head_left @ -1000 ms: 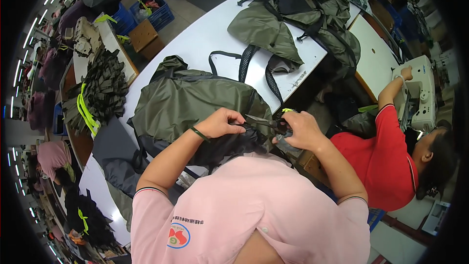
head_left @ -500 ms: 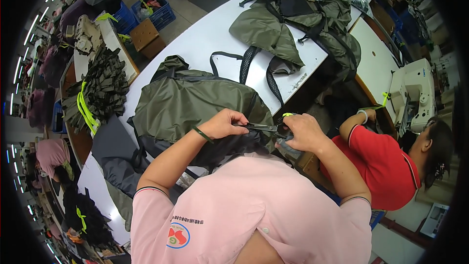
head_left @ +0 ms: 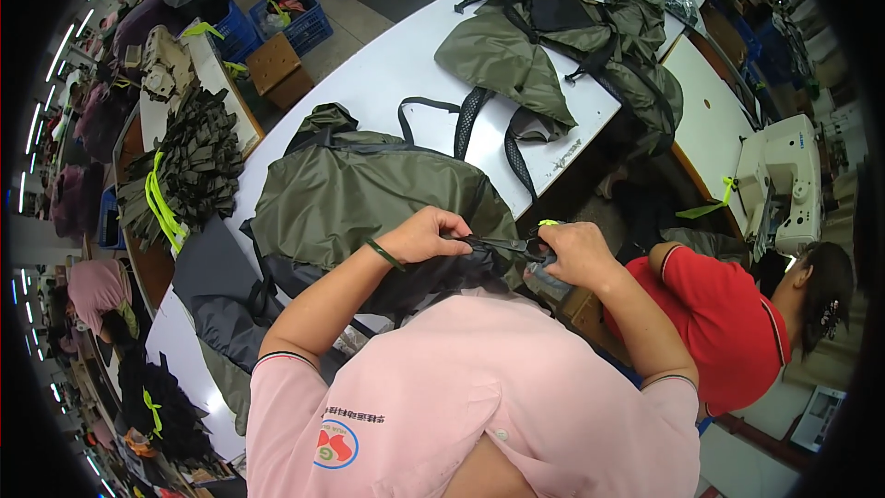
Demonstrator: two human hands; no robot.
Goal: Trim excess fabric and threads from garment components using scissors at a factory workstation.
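Bare hands over a bag, seen from above. The left hand [head_left: 424,235], at the centre of the frame, has its thumb and forefinger pressed together, pinching a small dark piece [head_left: 469,241]; whether this belongs to the bag cannot be told. The right hand [head_left: 579,255], right of centre, is closed around the handles of a pair of scissors [head_left: 505,243], whose blades point leftward and reach to just beside the left fingertips. The olive-green bag [head_left: 359,194] lies left of centre on the white worktop [head_left: 369,74], its main panel above and to the left of the left hand, its dark grey lower part [head_left: 396,288] beneath that hand. Upper centre: a second olive bag [head_left: 498,53] with a dark strap [head_left: 468,123]. Right: a co-worker in a red shirt [head_left: 705,327], below a pale sewing machine [head_left: 784,180]. Left: a heap of dark strips [head_left: 205,152].
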